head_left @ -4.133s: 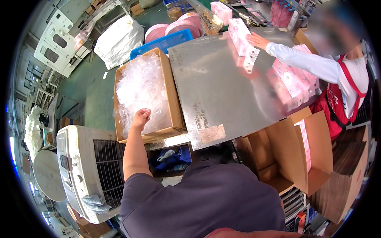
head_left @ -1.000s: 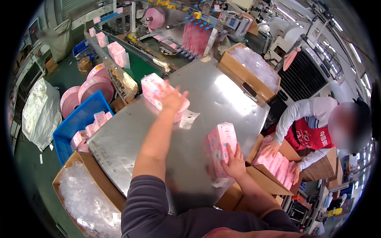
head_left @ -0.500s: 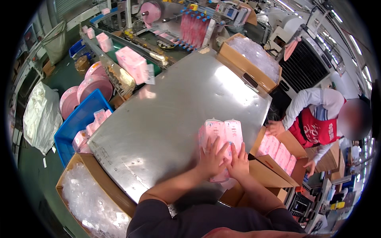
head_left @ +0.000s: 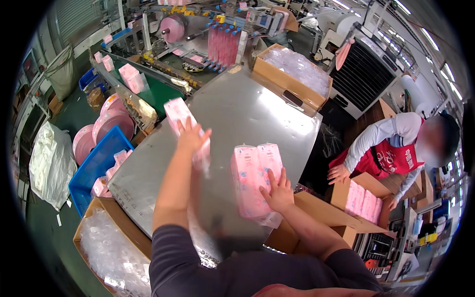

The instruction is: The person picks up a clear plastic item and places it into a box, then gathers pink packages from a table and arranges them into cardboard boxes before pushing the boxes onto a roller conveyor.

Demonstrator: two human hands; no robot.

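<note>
My left hand (head_left: 192, 139) reaches across to a pink tissue pack (head_left: 179, 110) near the conveyor's end. Its fingers are spread over the top of that pack, whose near end is blurred. Two more pink tissue packs (head_left: 247, 180) lie side by side in front of me, in clear film with loose ends towards me. My right hand (head_left: 278, 193) rests on the right one of these, fingers apart and open. All three packs lie on a metal table (head_left: 225, 116).
Pink packs ride the green conveyor (head_left: 161, 94) at far left. A blue crate (head_left: 81, 180) and a carton of clear bags (head_left: 109, 252) stand left. Another bag carton (head_left: 297, 99) is at the back. To the right, a co-worker (head_left: 391, 148) handles an open carton (head_left: 341, 195) of pink packs.
My left hand has left the paired packs and moved far left onto another pack, which has come from the conveyor's end onto the table. My right hand stays on the pair. The view has shifted.
</note>
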